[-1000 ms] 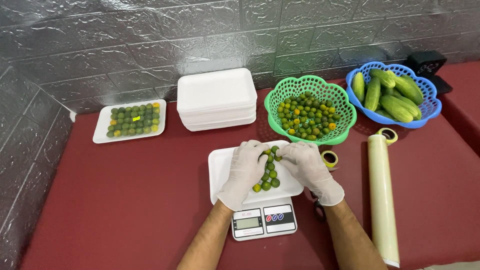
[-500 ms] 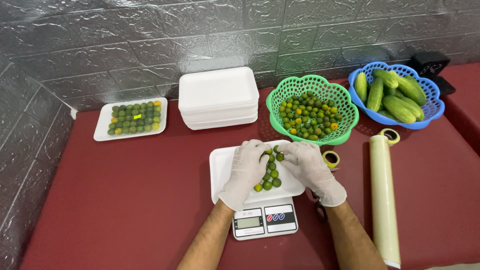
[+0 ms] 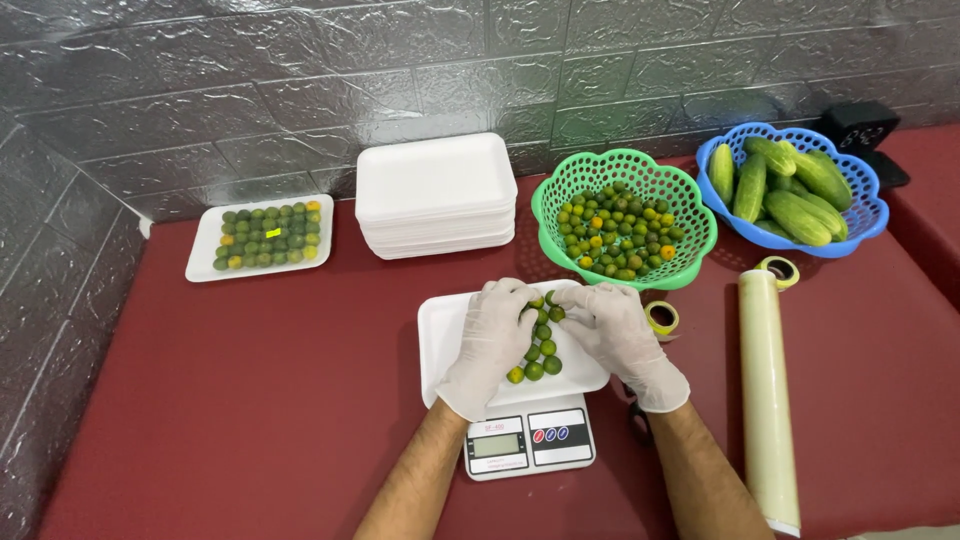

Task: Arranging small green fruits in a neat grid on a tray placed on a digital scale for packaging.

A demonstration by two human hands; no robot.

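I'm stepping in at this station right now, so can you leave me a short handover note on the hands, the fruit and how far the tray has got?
Left hand and right hand, both gloved, rest on the small green fruits in the white foam tray, cupping them from either side.
The tray sits on the digital scale.
Done: one filled tray lies at far left.
Left: this tray is only partly filled; more fruit waits in the green basket; empty trays are stacked behind; the wrap roll lies to the right.
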